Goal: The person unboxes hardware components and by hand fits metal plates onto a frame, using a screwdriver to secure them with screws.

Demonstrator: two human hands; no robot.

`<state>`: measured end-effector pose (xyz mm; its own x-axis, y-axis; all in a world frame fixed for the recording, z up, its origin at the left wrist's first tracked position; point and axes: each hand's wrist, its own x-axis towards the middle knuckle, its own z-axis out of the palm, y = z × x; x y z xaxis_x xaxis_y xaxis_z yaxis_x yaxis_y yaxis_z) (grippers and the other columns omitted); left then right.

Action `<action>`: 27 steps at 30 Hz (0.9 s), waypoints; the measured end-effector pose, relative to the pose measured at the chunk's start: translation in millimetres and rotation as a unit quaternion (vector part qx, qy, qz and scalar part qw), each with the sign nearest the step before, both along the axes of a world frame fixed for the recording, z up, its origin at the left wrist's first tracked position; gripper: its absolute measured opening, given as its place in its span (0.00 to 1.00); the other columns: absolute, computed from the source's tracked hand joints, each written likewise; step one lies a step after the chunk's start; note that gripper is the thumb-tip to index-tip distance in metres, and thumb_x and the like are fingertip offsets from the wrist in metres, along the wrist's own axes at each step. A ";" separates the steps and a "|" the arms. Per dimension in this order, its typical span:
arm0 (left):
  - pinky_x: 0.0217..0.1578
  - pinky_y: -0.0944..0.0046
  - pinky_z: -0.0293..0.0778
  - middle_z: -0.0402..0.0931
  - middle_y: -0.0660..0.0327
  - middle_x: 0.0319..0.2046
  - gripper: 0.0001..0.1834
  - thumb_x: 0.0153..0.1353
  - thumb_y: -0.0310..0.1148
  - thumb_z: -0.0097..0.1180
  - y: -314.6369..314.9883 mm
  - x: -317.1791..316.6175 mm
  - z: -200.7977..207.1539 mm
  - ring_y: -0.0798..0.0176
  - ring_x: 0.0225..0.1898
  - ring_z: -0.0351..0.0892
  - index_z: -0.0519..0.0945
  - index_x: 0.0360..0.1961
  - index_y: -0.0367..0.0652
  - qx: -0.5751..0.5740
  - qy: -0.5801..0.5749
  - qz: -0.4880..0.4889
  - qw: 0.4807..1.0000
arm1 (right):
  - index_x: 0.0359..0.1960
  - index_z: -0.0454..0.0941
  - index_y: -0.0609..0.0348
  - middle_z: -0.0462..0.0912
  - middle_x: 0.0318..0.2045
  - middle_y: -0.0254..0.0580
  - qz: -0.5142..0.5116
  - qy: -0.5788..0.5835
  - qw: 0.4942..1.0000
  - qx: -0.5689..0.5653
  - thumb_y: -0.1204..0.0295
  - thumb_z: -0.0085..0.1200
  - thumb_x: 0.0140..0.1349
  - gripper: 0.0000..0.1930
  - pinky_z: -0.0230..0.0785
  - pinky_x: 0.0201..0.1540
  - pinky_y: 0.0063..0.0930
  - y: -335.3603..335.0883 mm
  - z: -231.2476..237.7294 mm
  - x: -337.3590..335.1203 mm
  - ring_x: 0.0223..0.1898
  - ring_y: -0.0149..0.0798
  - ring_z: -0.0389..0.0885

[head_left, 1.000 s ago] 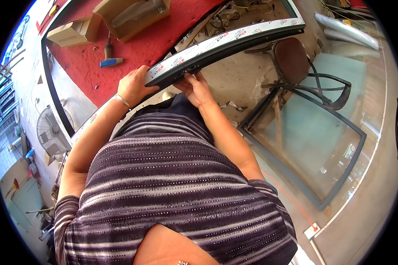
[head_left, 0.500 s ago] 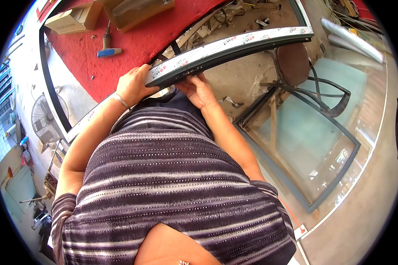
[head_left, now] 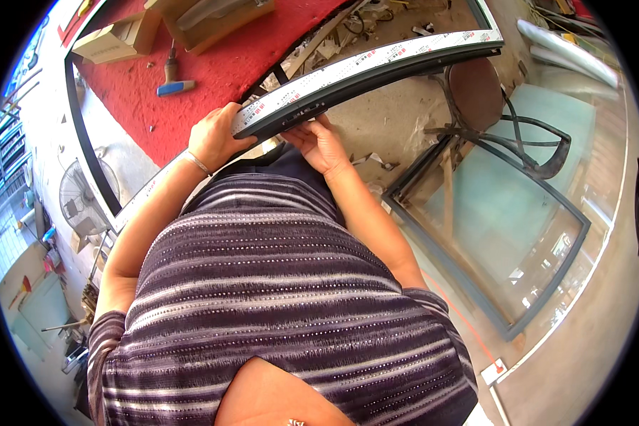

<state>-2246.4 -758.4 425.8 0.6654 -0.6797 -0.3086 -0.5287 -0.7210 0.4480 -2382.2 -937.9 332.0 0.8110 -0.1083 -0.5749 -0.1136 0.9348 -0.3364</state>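
A large dark window frame (head_left: pixel 376 72), its face covered in white printed film, runs up and away to the right in front of my body. My left hand (head_left: pixel 217 136) is wrapped round its near corner, thumb along the edge. Just to the right, my right hand (head_left: pixel 321 147) has its fingers bent against the dark, grooved near side of the same frame. Those fingertips are partly hidden under the profile, so anything small between them does not show.
Red cloth (head_left: pixel 213 78) covers the surface beyond, with a blue-ended screwdriver (head_left: pixel 172 74) and an open cardboard box (head_left: pixel 117 40) on it. To the right stand a stool (head_left: pixel 473 92), a grey frame (head_left: pixel 547 305) and glass sheets (head_left: pixel 547 135). A fan (head_left: pixel 85 195) is at left.
The view has shifted slightly, so the surroundings at both sides sit a little further right. Both hands keep nearly the same places on the window frame.
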 end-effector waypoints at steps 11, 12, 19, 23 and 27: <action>0.43 0.52 0.73 0.79 0.49 0.36 0.32 0.43 0.47 0.69 2.1 0.8 -1.7 0.46 0.42 0.79 0.74 0.47 0.41 -0.012 0.012 0.008 1.000 | 0.56 0.67 0.52 0.81 0.41 0.49 -0.027 0.007 0.999 -0.017 0.79 0.45 0.63 0.19 0.77 0.51 0.49 6.5 -24.8 -1.3 0.42 0.49 0.83; 0.43 0.52 0.73 0.79 0.49 0.36 0.32 0.43 0.47 0.69 2.2 1.0 -1.5 0.46 0.42 0.79 0.74 0.47 0.41 -0.011 0.011 0.006 1.000 | 0.55 0.67 0.53 0.81 0.41 0.48 -0.023 0.010 0.999 -0.031 0.78 0.45 0.63 0.18 0.78 0.49 0.49 5.8 -28.4 -1.6 0.42 0.49 0.83; 0.43 0.52 0.73 0.79 0.47 0.36 0.33 0.44 0.47 0.69 -1.2 -1.0 1.4 0.45 0.42 0.79 0.73 0.48 0.41 0.001 0.009 0.002 1.000 | 0.55 0.64 0.55 0.79 0.44 0.49 -0.042 0.058 0.996 -0.059 0.77 0.45 0.64 0.18 0.80 0.45 0.49 -7.1 -49.5 -29.6 0.42 0.50 0.82; 0.45 0.52 0.72 0.78 0.47 0.41 0.34 0.44 0.46 0.69 -5.5 -0.3 6.4 0.45 0.45 0.77 0.72 0.50 0.40 0.015 0.030 0.012 0.999 | 0.57 0.64 0.54 0.77 0.47 0.51 -0.049 0.132 0.987 -0.081 0.75 0.45 0.65 0.18 0.79 0.45 0.48 -33.0 -26.4 -73.1 0.45 0.50 0.82; 0.49 0.52 0.70 0.76 0.49 0.45 0.33 0.45 0.40 0.69 -9.2 -2.6 16.5 0.46 0.50 0.74 0.72 0.53 0.41 -0.100 0.009 -0.006 0.995 | 0.60 0.63 0.58 0.77 0.46 0.49 -0.009 0.107 0.981 -0.161 0.76 0.41 0.65 0.21 0.79 0.46 0.45 -65.2 46.6 -117.9 0.46 0.49 0.82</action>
<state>-2249.1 -767.6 442.3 0.6521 -0.7371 -0.1774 -0.5281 -0.6095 0.5912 -2500.1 -1003.1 378.6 0.6710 -0.3259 -0.6660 -0.1980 0.7868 -0.5845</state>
